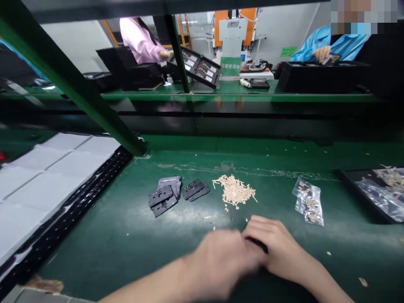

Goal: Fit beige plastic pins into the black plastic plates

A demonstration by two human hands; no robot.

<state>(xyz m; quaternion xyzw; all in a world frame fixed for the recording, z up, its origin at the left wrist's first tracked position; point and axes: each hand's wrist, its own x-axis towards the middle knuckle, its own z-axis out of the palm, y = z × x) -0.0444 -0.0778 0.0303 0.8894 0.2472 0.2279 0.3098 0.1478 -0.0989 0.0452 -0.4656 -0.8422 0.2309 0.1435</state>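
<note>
My right hand (pixel 273 242) curls its fingers round a thin black part (pixel 258 244), of which only a dark edge shows. Pressed against it from the left, my left hand (pixel 221 261) is closed and blurred by motion; what its fingertips pinch is hidden. Beyond the hands lies a loose pile of small beige strips (pixel 236 191). To the left of that pile are a pair of flat black plastic plates (pixel 196 190) and a larger stack of similar dark plates (pixel 164 197). A clear plastic bag (pixel 309 202) with small beige pieces rests to the right.
A black tray (pixel 375 206) with a bag and more beige pieces stands at the right. White padded sheets (pixel 47 168) in a black frame fill the left. A green post (pixel 78 92) slants across the left. Two co-workers handle black trays (pixel 202 69) on the far bench.
</note>
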